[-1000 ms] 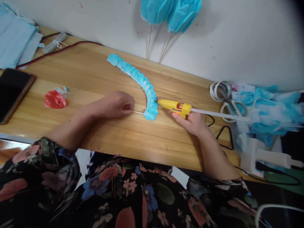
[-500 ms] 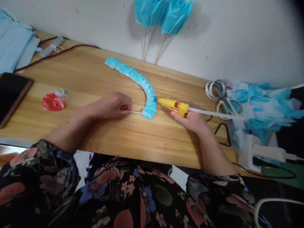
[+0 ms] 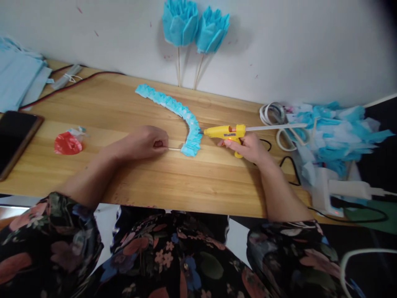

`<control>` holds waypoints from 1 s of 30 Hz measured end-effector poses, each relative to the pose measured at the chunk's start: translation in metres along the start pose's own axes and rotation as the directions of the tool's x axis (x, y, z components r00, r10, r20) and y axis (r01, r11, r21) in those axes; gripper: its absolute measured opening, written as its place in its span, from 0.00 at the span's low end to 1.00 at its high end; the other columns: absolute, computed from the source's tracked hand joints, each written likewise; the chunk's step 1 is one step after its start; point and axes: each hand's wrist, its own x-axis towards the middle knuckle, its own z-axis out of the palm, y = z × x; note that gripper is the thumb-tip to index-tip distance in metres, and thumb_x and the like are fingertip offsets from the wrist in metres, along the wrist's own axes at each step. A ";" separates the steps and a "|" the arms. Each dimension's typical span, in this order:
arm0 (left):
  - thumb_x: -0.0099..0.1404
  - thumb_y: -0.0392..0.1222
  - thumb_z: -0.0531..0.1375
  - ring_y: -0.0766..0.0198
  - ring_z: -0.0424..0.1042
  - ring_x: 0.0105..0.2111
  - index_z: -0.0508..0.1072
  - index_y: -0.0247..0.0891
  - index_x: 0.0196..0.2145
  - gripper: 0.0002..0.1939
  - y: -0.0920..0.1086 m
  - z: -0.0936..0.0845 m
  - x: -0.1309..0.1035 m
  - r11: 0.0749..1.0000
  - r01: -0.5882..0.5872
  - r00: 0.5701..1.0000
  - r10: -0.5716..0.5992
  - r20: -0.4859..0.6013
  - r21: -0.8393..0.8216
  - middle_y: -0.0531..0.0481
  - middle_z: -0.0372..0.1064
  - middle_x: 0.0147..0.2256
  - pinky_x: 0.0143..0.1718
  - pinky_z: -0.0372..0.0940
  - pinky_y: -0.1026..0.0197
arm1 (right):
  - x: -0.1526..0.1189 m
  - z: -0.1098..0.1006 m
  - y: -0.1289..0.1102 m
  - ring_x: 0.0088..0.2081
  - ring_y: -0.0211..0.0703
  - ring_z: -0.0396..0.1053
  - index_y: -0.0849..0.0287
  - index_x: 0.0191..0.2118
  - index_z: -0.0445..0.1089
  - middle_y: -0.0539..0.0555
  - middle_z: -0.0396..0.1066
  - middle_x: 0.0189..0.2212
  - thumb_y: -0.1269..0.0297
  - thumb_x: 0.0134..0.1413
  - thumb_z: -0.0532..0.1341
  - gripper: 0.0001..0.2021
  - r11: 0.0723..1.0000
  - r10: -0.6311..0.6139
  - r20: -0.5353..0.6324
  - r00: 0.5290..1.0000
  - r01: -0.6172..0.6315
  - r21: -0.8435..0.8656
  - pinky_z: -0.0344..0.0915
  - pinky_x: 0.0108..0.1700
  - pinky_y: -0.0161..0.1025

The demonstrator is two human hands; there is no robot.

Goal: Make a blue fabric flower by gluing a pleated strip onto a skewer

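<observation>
Near the middle of the table, my left hand (image 3: 145, 142) is closed around a thin wooden stick (image 3: 175, 149). The stick's right end meets the lower end of a pleated blue strip (image 3: 181, 109), which curves up and left across the wood. On the right, my right hand (image 3: 248, 147) grips a yellow glue gun (image 3: 228, 132) with a long glue stick (image 3: 276, 127) in its back. The gun's nozzle points left at the strip's right side, close to it; whether they touch is hard to tell.
Two blue flowers (image 3: 180, 22) on sticks lean on the wall behind. Red crumpled plastic (image 3: 68, 143), a phone (image 3: 17, 136) and masks (image 3: 17, 74) lie left. Tape (image 3: 273, 113), scissors (image 3: 291, 138), blue scraps (image 3: 338, 132) and a white adapter (image 3: 325, 194) are right.
The glue gun has tilted, its rear end and glue stick now higher, and more of its handle shows. The camera view has shifted slightly. My left hand still holds the stick.
</observation>
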 end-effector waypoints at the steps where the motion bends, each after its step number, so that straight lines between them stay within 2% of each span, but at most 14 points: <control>1: 0.64 0.36 0.54 0.65 0.63 0.30 0.67 0.37 0.27 0.08 0.001 -0.001 0.000 1.000 0.004 1.000 -0.003 0.006 -0.005 0.51 0.67 0.30 0.35 0.55 0.60 | 0.000 -0.001 0.001 0.32 0.45 0.74 0.56 0.39 0.81 0.56 0.81 0.35 0.46 0.62 0.62 0.19 0.999 0.023 0.005 1.000 -0.023 0.043 0.68 0.31 0.40; 5: 0.64 0.37 0.54 0.64 0.64 0.31 0.68 0.37 0.28 0.08 0.003 -0.003 0.000 1.000 0.015 1.000 -0.015 0.012 -0.015 0.50 0.69 0.30 0.35 0.56 0.60 | 0.001 -0.002 0.003 0.30 0.44 0.73 0.55 0.33 0.81 0.56 0.81 0.33 0.38 0.59 0.63 0.23 0.967 0.096 0.004 0.995 -0.094 0.235 0.67 0.28 0.39; 8: 0.65 0.38 0.54 0.64 0.64 0.30 0.68 0.37 0.27 0.09 0.003 -0.003 0.000 1.000 0.007 1.000 -0.007 0.004 -0.016 0.50 0.68 0.30 0.35 0.56 0.60 | 0.003 0.000 0.003 0.28 0.43 0.72 0.55 0.31 0.78 0.56 0.80 0.30 0.36 0.58 0.63 0.25 0.913 0.140 -0.063 0.988 -0.104 0.393 0.66 0.27 0.40; 13: 0.65 0.38 0.55 0.65 0.64 0.30 0.69 0.37 0.27 0.09 0.002 -0.003 -0.002 1.000 -0.005 1.000 0.005 -0.003 -0.013 0.50 0.67 0.29 0.34 0.57 0.61 | 0.009 0.005 0.003 0.29 0.46 0.74 0.52 0.37 0.75 0.59 0.81 0.35 0.36 0.56 0.62 0.23 0.797 0.233 -0.191 0.953 -0.075 0.599 0.66 0.27 0.43; 17: 0.67 0.40 0.56 0.64 0.65 0.30 0.70 0.36 0.28 0.10 0.005 -0.007 -0.002 0.999 -0.003 1.000 0.004 0.022 -0.040 0.50 0.69 0.30 0.34 0.57 0.61 | 0.013 0.009 0.000 0.31 0.47 0.74 0.52 0.43 0.74 0.57 0.80 0.36 0.38 0.57 0.61 0.22 0.705 0.245 -0.190 0.951 -0.040 0.708 0.74 0.39 0.49; 21: 0.68 0.44 0.57 0.64 0.65 0.31 0.73 0.36 0.30 0.11 0.007 -0.008 -0.003 0.998 0.023 0.999 -0.021 0.029 -0.061 0.50 0.70 0.31 0.34 0.57 0.61 | 0.013 0.015 -0.006 0.33 0.45 0.73 0.52 0.48 0.74 0.55 0.78 0.37 0.41 0.62 0.55 0.22 0.613 0.237 -0.173 0.956 -0.009 0.790 0.74 0.50 0.54; 25: 0.68 0.44 0.57 0.63 0.65 0.31 0.75 0.36 0.34 0.10 0.005 -0.006 -0.003 0.998 0.028 0.999 -0.026 0.030 -0.054 0.50 0.70 0.32 0.34 0.57 0.61 | 0.014 0.020 -0.007 0.34 0.45 0.74 0.52 0.48 0.75 0.56 0.78 0.37 0.42 0.65 0.53 0.22 0.665 0.211 -0.184 0.960 -0.003 0.747 0.73 0.52 0.54; 30: 0.68 0.42 0.57 0.63 0.66 0.32 0.74 0.37 0.35 0.09 0.000 -0.003 -0.005 1.000 0.014 1.000 -0.014 0.019 -0.020 0.50 0.71 0.32 0.36 0.58 0.60 | 0.019 0.021 -0.003 0.36 0.47 0.78 0.51 0.49 0.75 0.59 0.80 0.39 0.39 0.65 0.52 0.25 0.760 0.163 -0.205 0.965 0.010 0.650 0.74 0.47 0.51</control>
